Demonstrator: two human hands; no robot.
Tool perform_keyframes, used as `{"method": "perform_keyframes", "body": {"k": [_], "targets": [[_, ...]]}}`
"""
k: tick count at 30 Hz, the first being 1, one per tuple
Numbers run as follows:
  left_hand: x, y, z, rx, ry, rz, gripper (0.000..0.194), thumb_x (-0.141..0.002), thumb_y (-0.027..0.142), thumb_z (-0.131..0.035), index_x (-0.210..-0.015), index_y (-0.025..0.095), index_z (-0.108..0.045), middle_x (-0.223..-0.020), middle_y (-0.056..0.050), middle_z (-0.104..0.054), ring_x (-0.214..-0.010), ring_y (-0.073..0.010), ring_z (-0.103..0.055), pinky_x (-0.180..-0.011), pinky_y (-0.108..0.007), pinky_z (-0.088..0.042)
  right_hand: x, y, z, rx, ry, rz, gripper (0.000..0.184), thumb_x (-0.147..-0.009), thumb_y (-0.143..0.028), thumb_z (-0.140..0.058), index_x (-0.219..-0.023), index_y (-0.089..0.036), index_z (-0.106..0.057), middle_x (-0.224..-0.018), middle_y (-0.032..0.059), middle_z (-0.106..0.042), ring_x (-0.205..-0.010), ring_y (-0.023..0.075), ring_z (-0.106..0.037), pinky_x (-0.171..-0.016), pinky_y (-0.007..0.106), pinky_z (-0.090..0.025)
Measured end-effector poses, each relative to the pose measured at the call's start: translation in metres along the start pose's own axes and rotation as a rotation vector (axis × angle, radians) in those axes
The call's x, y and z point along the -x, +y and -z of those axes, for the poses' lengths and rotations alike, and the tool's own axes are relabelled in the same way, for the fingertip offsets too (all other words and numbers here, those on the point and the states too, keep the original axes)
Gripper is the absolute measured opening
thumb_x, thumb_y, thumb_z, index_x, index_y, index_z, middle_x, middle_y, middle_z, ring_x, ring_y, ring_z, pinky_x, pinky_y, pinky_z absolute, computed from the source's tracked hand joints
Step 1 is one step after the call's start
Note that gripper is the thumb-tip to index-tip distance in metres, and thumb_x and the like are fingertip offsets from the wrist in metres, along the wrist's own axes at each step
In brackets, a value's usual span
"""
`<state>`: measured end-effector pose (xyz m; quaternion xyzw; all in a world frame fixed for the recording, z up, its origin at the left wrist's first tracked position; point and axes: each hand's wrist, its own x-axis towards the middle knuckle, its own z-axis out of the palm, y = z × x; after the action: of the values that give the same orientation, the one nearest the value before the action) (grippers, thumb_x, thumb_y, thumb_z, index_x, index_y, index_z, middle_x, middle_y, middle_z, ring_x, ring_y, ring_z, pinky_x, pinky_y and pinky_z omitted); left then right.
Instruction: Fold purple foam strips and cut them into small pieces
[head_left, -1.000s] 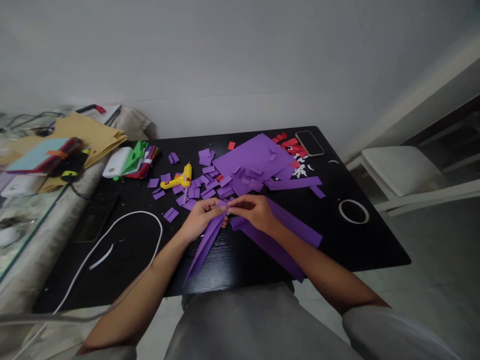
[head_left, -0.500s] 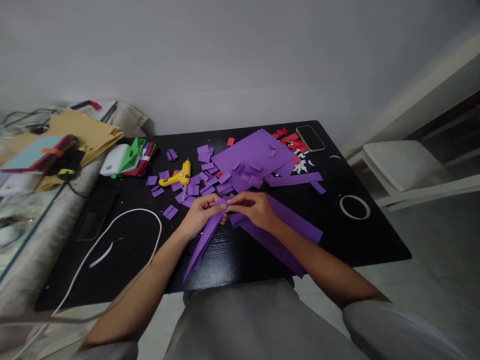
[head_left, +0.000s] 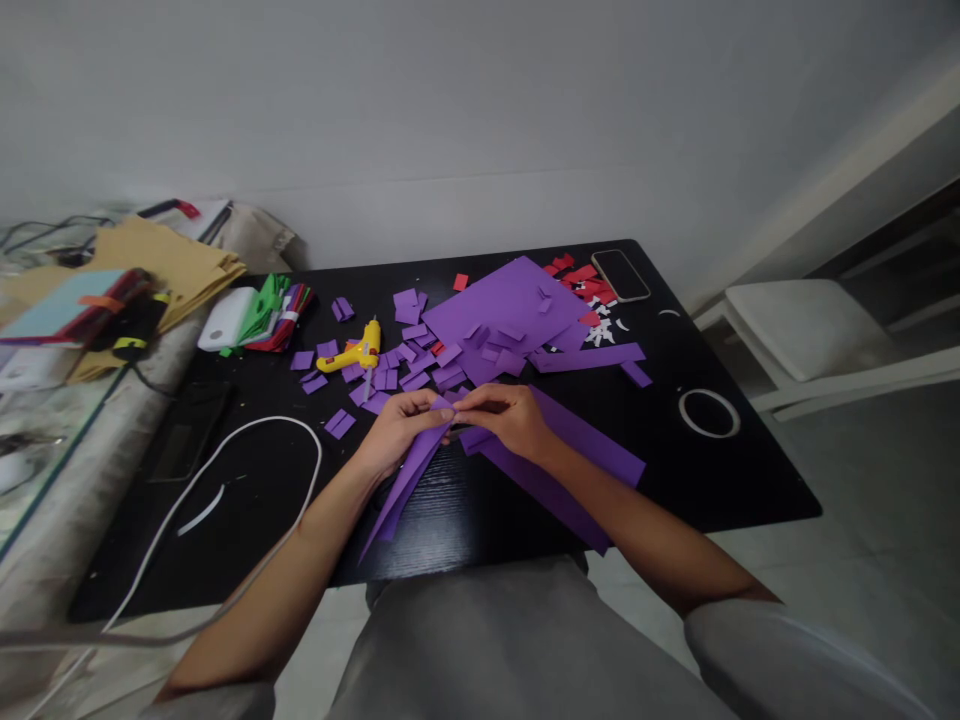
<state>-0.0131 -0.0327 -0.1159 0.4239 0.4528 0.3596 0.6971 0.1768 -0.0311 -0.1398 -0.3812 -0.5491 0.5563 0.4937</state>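
Note:
My left hand [head_left: 397, 432] and my right hand [head_left: 506, 415] meet over the middle of a black table [head_left: 712, 500]. Both pinch the top end of a long purple paper strip [head_left: 401, 485] that hangs down toward the table's near edge. Under my right hand and forearm lie wider purple paper strips [head_left: 570, 460]. Several small purple paper pieces [head_left: 420, 365] are scattered just beyond my fingers, beside a yellow glue gun [head_left: 356, 355] and a large purple sheet [head_left: 510, 305].
A phone [head_left: 620, 274] and red paper scraps [head_left: 577, 283] lie at the far right corner. A white ring [head_left: 709, 413] sits at the right, a white cable [head_left: 247, 450] curves at the left. Coloured paper stacks [head_left: 274, 315] and brown envelopes [head_left: 161, 265] sit far left. A white stool [head_left: 806, 325] stands to the right.
The view has shifted slightly. My hands stay together on the purple strip, whose hanging end has swung a little to the left.

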Motion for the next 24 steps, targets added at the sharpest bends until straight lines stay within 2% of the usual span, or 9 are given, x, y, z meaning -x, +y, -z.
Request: {"method": "perform_keyframes", "body": {"k": [13, 24], "targets": [[0.0005, -0.0018, -0.0004, 0.028, 0.001, 0.039, 0.02, -0.069, 0.028, -0.083, -0.077, 0.013, -0.073, -0.065, -0.002, -0.071, -0.054, -0.0112, -0.063, -0.056, -0.021, -0.051, 0.0003, -0.0005, 0.0001, 0.004, -0.001, -0.014, 0.023, -0.066, -0.04, -0.088, -0.076, -0.022, -0.079, -0.079, 0.0016, -0.077, -0.076, 0.0189, -0.073, -0.078, 0.032, -0.06], [0.0014, 0.0018, -0.0023, -0.003, 0.005, -0.008, 0.018, -0.072, 0.029, -0.081, -0.074, 0.013, -0.072, -0.062, -0.002, -0.069, -0.053, -0.0106, -0.06, -0.055, -0.02, -0.048, 0.0009, -0.0024, 0.0006, 0.014, 0.004, -0.017, 0.02, -0.068, -0.034, -0.087, -0.084, -0.024, -0.081, -0.086, 0.0017, -0.079, -0.082, 0.0196, -0.074, -0.082, 0.033, -0.06]]}}
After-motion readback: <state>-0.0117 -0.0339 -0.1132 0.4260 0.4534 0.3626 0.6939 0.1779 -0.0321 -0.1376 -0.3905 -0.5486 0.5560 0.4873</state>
